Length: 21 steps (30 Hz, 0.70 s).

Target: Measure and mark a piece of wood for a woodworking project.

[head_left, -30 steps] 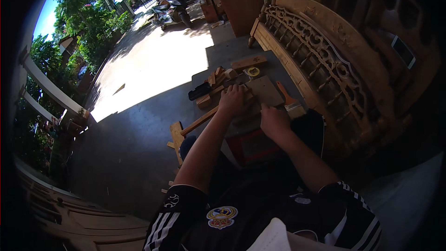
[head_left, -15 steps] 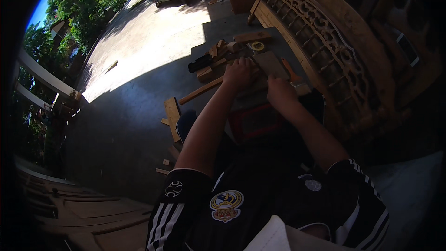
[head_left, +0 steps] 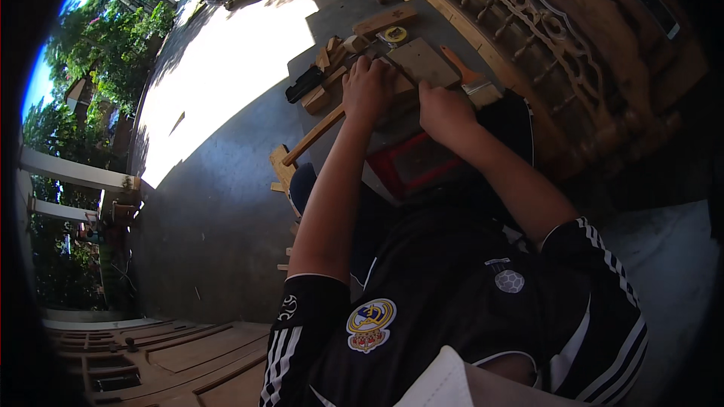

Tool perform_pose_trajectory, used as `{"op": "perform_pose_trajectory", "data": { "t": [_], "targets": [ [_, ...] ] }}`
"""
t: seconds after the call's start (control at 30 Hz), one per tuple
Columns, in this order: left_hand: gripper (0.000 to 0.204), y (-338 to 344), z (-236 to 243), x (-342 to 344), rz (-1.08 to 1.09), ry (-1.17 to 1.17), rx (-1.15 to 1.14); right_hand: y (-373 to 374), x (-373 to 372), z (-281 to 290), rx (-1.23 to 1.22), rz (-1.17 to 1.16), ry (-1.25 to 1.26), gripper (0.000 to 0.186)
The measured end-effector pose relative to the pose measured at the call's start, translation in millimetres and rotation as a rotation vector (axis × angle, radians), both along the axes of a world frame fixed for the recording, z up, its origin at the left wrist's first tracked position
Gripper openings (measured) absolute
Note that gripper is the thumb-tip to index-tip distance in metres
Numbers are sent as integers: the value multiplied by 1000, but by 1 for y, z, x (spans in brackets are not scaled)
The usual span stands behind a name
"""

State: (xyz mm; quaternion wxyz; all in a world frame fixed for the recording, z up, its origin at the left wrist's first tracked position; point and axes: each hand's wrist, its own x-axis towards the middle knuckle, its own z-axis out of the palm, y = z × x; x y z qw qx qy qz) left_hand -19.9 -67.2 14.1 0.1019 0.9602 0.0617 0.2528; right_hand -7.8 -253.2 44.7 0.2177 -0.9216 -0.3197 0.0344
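My left hand is closed over a long thin wooden strip, pressing it down at the low work surface in front of me. The strip's free end sticks out to the left past my forearm. Close by on the right, my right hand is a fist, thumb side toward the wood. A thin dark edge shows by its fingers, too small to name. Beyond both hands lies a flat brown board. Right of that is a paintbrush with an orange handle. A yellow tape measure sits behind the board.
Wood offcuts and a black tool lie left of the board. A red-framed object is near my lap. Carved wooden furniture stands along the right, with a phone on it. Wooden panels are at lower left.
The whole view has shifted, so the workpieces appear higher and further left. My hands keep nearly the same places on the work, left on the strip and right closed beside it.
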Motion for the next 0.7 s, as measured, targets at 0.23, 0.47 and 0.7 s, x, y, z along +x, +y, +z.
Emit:
{"op": "perform_pose_trajectory", "data": {
  "t": [0.23, 0.47, 0.7],
  "targets": [
    [27, -13, 2, 0, -39, 28, -41, 28, 16, -7, 41, -13, -112, 27],
    [30, -2, 0, -2, 45, 34, -39, -28, -30, 12, -64, 66, -92, 27],
    [28, -1, 4, -9, -5, 53, -88, -63, -53, 32, -142, 30, 29, 17]
  ]
}}
